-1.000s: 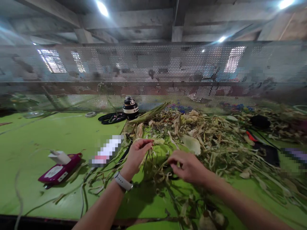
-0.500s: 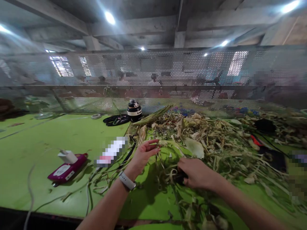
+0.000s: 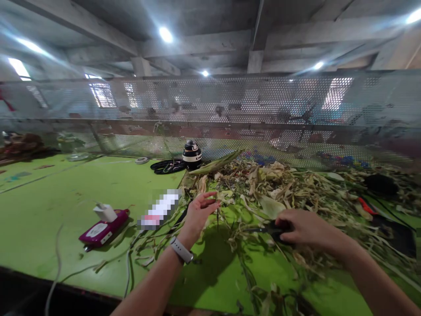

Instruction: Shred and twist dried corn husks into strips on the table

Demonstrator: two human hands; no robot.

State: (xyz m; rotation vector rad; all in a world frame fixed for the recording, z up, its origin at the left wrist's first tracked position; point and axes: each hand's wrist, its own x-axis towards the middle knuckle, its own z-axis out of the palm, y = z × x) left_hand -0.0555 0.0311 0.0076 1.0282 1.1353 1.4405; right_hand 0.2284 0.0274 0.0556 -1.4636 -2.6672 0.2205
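The right hand (image 3: 302,226) was closed on black scissors (image 3: 272,229) among dried leaves (image 3: 292,186) on the bench (image 3: 108,184); the left hand (image 3: 198,214), fingers partly parted, had an unclear grip. The bottle's (image 3: 192,154) lettering was illegible.

The perforated screen (image 3: 204,98) blurs whatever lies behind it. Pixel blocks cover the face of the pale rectangular item (image 3: 161,210). The right hand (image 3: 296,226) hides the handles of the dark tool (image 3: 271,229). The picture's bottom edge cuts off both forearms and the table (image 3: 98,184).
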